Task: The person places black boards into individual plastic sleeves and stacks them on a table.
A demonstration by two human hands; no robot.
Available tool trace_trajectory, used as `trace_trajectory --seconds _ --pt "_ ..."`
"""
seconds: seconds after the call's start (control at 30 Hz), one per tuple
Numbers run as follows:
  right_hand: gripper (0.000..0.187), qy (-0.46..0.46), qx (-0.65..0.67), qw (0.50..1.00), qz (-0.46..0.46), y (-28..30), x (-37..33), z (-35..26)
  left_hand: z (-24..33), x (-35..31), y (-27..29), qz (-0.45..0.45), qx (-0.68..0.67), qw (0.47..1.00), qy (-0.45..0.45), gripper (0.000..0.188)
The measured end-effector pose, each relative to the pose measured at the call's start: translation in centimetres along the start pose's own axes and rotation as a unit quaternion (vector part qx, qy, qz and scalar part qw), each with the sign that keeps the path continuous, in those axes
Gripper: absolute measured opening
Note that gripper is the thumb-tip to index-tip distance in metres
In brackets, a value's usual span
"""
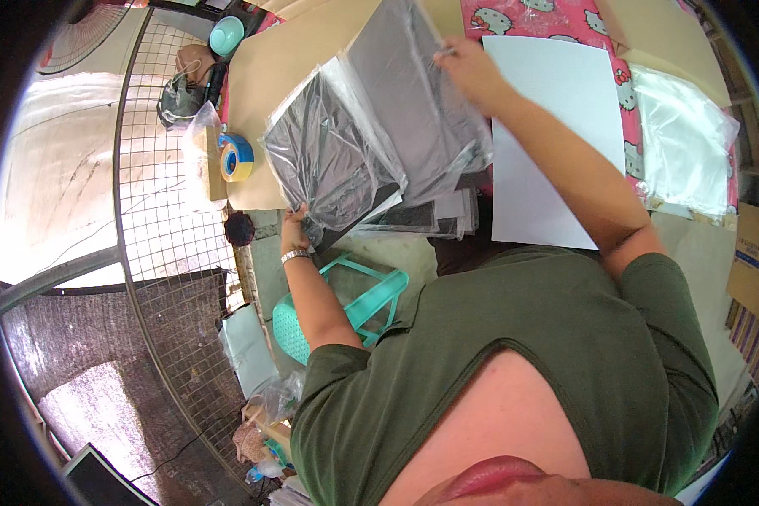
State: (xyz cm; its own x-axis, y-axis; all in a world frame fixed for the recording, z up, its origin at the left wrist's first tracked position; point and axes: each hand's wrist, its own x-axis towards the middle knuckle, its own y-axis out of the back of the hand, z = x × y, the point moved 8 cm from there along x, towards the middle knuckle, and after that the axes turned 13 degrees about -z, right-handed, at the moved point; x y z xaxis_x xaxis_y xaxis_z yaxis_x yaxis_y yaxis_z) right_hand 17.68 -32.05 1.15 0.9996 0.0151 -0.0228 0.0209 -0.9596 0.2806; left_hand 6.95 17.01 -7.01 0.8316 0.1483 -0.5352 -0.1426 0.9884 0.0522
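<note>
Both hands hold dark plastic sleeves [325, 135] above the brown table cover [251, 97].
The left hand [294, 231] is closed on the lower left corner, the right hand [467, 74] pinches the right edge; how many sleeves, I cannot tell well. A loose grip could let the slippery plastic slide toward the green stool [371, 301].

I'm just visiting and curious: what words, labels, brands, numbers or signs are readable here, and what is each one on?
No text is quoted here.
Brown cardboard box, right edge: blue print, too small and slanted to read reliably.
Blue and yellow tape roll: any print too small to read.
Clear plastic sleeves, white sheet: no lettering I can make out.
Pink cloth: cartoon heads, no readable words.
</note>
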Motion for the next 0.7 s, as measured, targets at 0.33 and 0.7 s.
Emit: trace_trajectory --seconds 0.33,0.7 --pt "0.015 0.105 -0.181 0.933 0.291 17.7 -3.7 -8.6 0.7 2.1 -2.7 -0.135 0.070 0.987 -0.048 0.039" --pt "0.023 0.251 -0.166 0.926 0.228 8.9 -6.8 -11.4 2.5 3.7 -9.0 -0.198 0.202 0.954 -0.103 0.029"
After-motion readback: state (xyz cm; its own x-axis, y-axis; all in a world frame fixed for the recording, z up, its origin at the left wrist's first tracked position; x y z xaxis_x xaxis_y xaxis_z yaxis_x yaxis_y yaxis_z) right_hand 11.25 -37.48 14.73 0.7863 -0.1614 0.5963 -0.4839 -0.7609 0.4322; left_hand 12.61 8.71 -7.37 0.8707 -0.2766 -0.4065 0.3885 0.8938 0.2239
